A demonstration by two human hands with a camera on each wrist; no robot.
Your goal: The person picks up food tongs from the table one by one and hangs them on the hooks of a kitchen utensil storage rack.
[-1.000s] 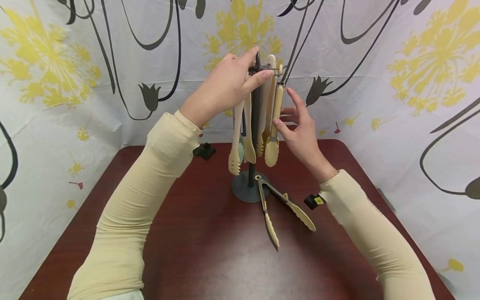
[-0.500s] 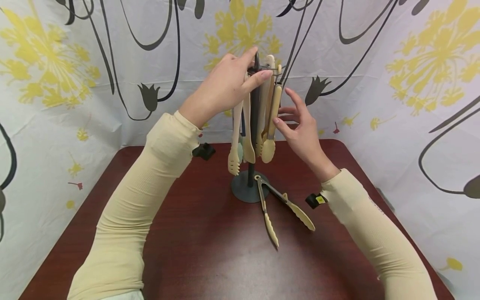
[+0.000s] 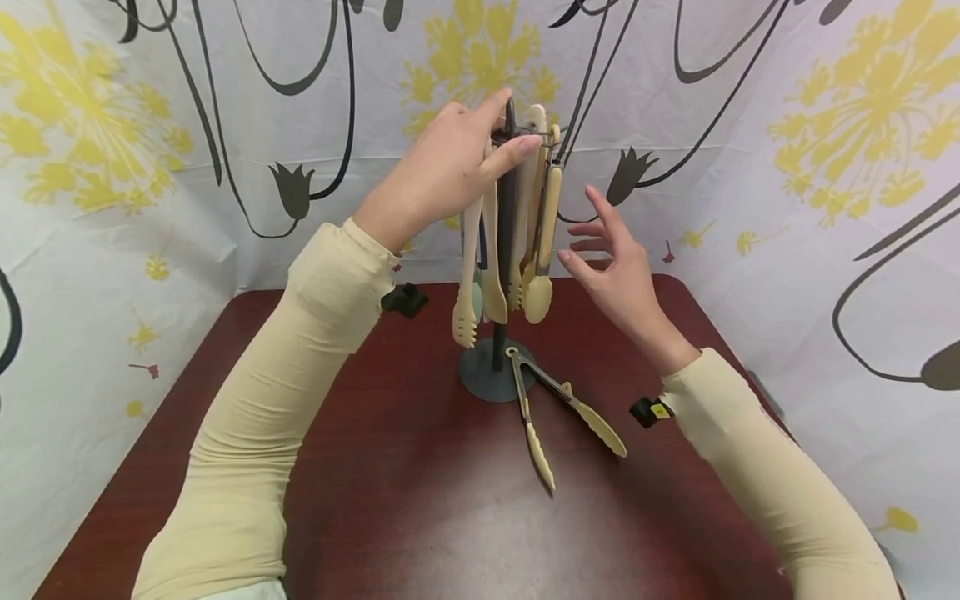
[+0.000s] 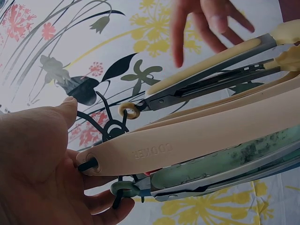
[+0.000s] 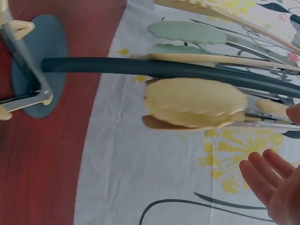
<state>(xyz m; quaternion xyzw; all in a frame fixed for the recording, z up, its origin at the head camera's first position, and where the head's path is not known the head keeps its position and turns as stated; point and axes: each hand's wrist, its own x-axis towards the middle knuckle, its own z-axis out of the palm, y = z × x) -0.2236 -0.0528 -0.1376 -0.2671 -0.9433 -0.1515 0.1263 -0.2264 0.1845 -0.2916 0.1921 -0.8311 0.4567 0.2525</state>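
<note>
A dark utensil stand [image 3: 498, 354] with hooks at its top bears several hanging kitchen tools. My left hand [image 3: 457, 162] holds the top of the stand, its fingers reaching among the hooks. Yellow-handled tongs [image 3: 551, 208] hang by a ring on the right side, their yellow heads close together. To their right, apart from them, my right hand [image 3: 618, 271] is in the air with fingers spread and nothing in it. In the left wrist view, a beige tool [image 4: 201, 136] marked COOKER and green-handled tongs [image 4: 201, 171] hang beside the yellow ones.
Another pair of yellow-tipped tongs [image 3: 538, 454] lies spread on the dark red table [image 3: 375, 483], its ring end over the stand's round base [image 3: 476, 375]. A white cloth with flower prints [image 3: 225, 125] hangs behind and at both sides.
My right hand has come off the yellow-handled tongs and drawn away to the right. Those tongs swung slightly left, nearer the pole. My left hand has stayed at the stand's top.
</note>
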